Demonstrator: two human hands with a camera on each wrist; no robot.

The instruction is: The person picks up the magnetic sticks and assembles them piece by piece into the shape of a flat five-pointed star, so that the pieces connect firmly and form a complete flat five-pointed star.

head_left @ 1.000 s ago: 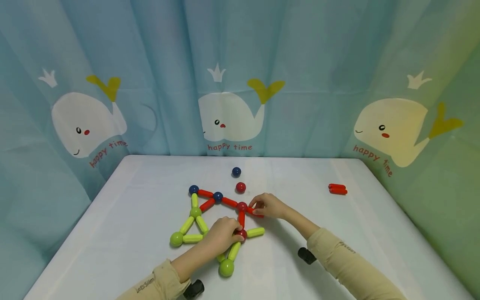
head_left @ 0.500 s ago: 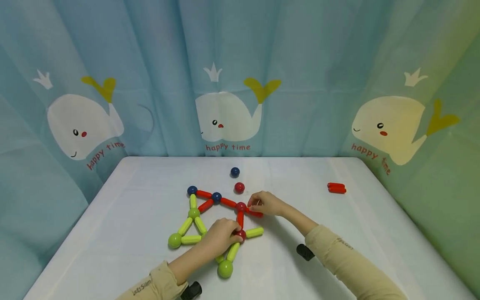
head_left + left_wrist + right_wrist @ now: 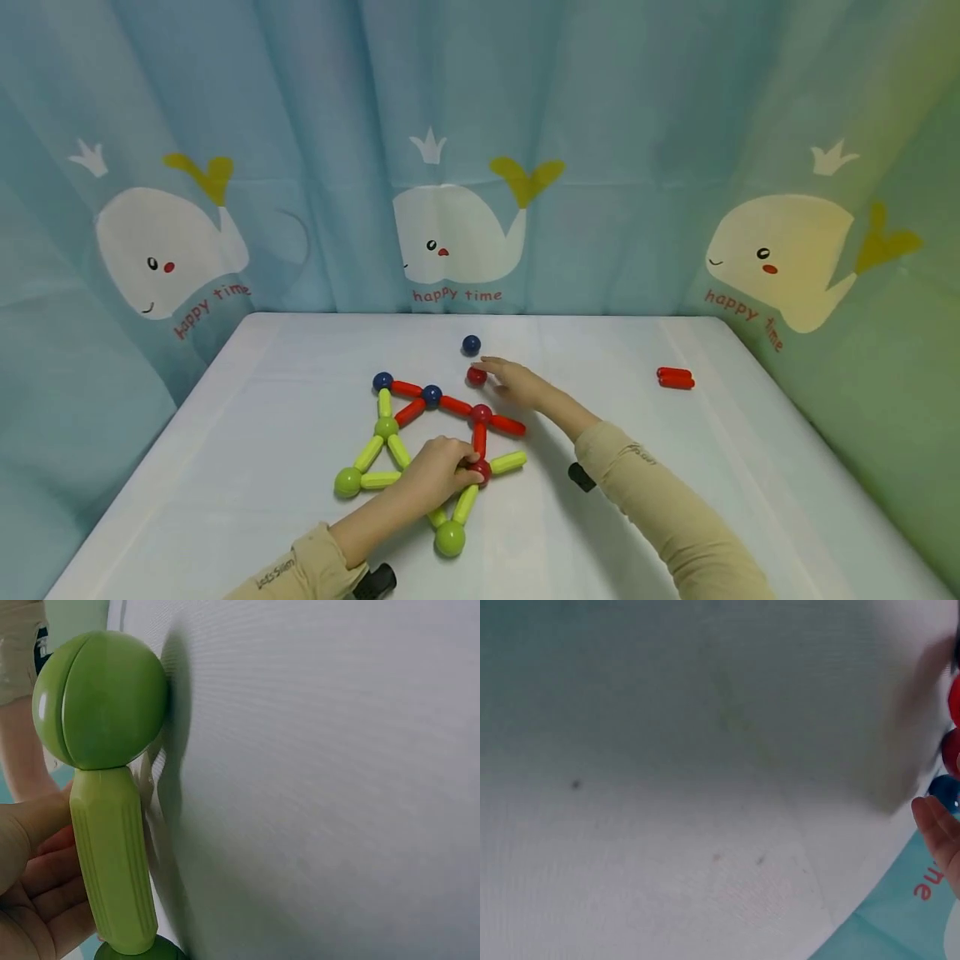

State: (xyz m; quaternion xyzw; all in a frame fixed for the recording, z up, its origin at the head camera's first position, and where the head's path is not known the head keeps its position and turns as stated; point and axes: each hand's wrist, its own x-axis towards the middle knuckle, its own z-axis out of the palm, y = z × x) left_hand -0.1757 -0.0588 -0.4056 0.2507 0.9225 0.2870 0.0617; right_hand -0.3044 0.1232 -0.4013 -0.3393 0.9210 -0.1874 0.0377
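On the white table lies a flat figure of balls and magnetic rods. My left hand (image 3: pixel 438 468) grips a dark red ball (image 3: pixel 481 473) at the figure's right side, with a light green rod (image 3: pixel 509 462) jutting from it. In the left wrist view a green ball (image 3: pixel 101 701) and green rod (image 3: pixel 112 859) stand in front of that hand's fingers (image 3: pixel 60 889). My right hand (image 3: pixel 517 383) reaches over a loose red ball (image 3: pixel 476 377), fingers stretched out at it. Only its fingertips (image 3: pixel 930 821) show in the right wrist view, beside the balls. A red rod (image 3: pixel 507 426) sticks out from another red ball (image 3: pixel 482 414).
A loose blue ball (image 3: pixel 471 345) lies just behind the loose red one. Two red rods (image 3: pixel 676 378) lie side by side at the back right. A curtain (image 3: pixel 615 208) with printed whales hangs behind the table's back edge.
My right hand has let go of the red rod at the figure's right and moved back and left to the loose red ball. The rod stays attached. My left hand keeps its grip.
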